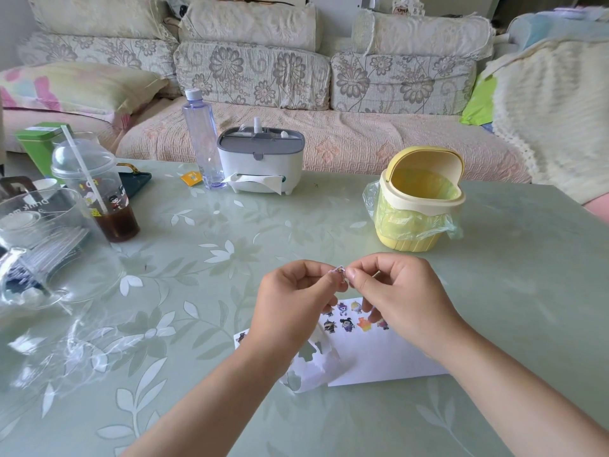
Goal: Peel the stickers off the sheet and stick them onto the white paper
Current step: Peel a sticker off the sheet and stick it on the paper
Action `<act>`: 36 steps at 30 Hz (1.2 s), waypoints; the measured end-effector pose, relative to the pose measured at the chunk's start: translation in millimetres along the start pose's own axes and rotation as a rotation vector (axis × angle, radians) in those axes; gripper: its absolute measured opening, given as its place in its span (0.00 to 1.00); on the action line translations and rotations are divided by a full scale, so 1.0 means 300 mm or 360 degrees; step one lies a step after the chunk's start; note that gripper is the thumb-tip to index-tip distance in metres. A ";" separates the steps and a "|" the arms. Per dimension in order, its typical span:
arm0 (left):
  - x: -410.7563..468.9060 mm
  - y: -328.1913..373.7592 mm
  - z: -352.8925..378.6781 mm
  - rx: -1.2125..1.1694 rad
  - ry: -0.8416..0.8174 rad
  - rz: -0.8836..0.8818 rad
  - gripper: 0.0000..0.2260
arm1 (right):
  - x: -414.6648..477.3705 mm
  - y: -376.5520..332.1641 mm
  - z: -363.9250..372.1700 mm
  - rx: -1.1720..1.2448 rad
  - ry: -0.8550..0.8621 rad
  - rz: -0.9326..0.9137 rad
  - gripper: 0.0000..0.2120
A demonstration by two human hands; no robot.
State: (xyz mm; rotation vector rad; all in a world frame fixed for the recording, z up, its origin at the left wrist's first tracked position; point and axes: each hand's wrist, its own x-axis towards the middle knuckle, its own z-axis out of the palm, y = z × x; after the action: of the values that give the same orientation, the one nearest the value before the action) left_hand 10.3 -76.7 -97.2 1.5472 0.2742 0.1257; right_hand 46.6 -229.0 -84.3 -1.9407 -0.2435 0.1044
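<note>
My left hand and my right hand are raised above the table, and together they pinch one small sticker between thumbs and fingertips. Below them lies the white paper with several cartoon stickers stuck near its far edge. The sticker sheet, with cut-out holes where stickers were peeled, curls up at the paper's left side, partly hidden behind my left wrist.
A yellow mini bin with a plastic liner stands at the back right. A tissue box, a clear bottle, a drink cup with straw and clear plastic packaging crowd the left. The green table meets a sofa behind.
</note>
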 end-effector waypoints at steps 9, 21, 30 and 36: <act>-0.013 -0.001 0.009 0.0016 0.0037 0.0003 0.03 | -0.003 0.030 0.027 -0.0360 0.0128 -0.0329 0.07; -0.011 0.005 0.007 0.0035 0.0074 -0.0025 0.04 | -0.004 0.014 0.024 -0.0272 0.0087 -0.0284 0.08; -0.019 0.010 0.006 0.0134 0.0036 0.0100 0.04 | -0.011 0.000 0.001 -0.0136 0.0020 -0.0115 0.08; -0.026 -0.001 0.016 0.0205 0.0087 0.0154 0.03 | -0.012 0.020 0.019 -0.0295 0.0125 -0.0252 0.10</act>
State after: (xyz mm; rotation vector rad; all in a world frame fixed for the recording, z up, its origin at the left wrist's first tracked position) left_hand 4.0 -83.2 -96.8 1.6875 0.2546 0.2304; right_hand 42.6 -226.8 -92.3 -2.0962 -0.3641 -0.1019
